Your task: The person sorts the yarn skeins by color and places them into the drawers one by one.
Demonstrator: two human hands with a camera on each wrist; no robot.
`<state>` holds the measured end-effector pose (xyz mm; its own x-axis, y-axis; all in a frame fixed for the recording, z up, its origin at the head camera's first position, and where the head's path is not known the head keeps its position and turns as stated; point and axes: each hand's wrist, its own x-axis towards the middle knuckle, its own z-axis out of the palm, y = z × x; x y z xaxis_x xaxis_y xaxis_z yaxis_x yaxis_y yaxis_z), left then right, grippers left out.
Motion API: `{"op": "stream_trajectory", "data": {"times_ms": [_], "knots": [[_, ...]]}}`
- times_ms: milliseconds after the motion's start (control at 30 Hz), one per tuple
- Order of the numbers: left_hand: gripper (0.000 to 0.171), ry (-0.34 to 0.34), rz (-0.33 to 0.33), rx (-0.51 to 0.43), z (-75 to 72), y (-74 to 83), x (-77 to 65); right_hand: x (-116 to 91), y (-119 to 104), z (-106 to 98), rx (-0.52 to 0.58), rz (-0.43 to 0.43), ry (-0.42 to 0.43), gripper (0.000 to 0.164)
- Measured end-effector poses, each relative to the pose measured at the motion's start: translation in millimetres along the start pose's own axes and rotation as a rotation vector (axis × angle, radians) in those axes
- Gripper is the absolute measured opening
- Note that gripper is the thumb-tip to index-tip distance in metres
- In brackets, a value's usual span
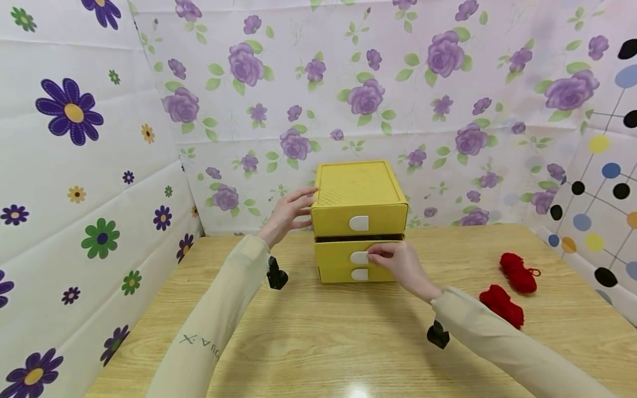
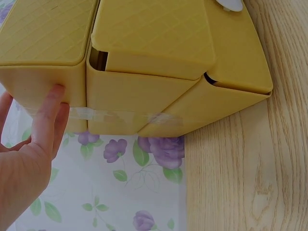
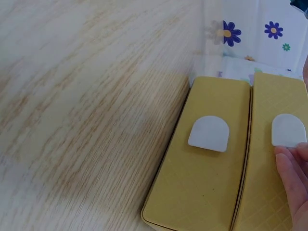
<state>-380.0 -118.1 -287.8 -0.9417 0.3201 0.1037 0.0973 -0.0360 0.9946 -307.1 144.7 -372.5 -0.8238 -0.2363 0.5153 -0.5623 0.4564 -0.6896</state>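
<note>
A yellow three-drawer storage box stands on the table against the back wall. Its middle drawer sticks out a little, with a dark gap along its top edge. My right hand pinches the white handle of that drawer between thumb and fingers; the right wrist view shows the fingertips at the handle's edge. On the other side, my left hand rests its extended fingers against the box's upper left side. In the left wrist view a fingertip of the left hand presses the side panel.
Two red yarn bundles lie on the wooden table at the right, one close by my right forearm. Flowered sheeting hangs right behind the box, with more patterned sheeting at both sides.
</note>
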Motion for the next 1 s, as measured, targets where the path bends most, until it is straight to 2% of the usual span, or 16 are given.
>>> {"op": "stream_trajectory", "data": {"times_ms": [433,1000], "knots": [[0.039,0.009,-0.005,0.000,0.2,1.6,-1.0,7,2,1,0.011,0.036,0.009,0.008],[0.040,0.003,0.007,-0.003,-0.7,-1.0,-0.5,13,7,5,-0.032,0.021,0.034,0.006]]}}
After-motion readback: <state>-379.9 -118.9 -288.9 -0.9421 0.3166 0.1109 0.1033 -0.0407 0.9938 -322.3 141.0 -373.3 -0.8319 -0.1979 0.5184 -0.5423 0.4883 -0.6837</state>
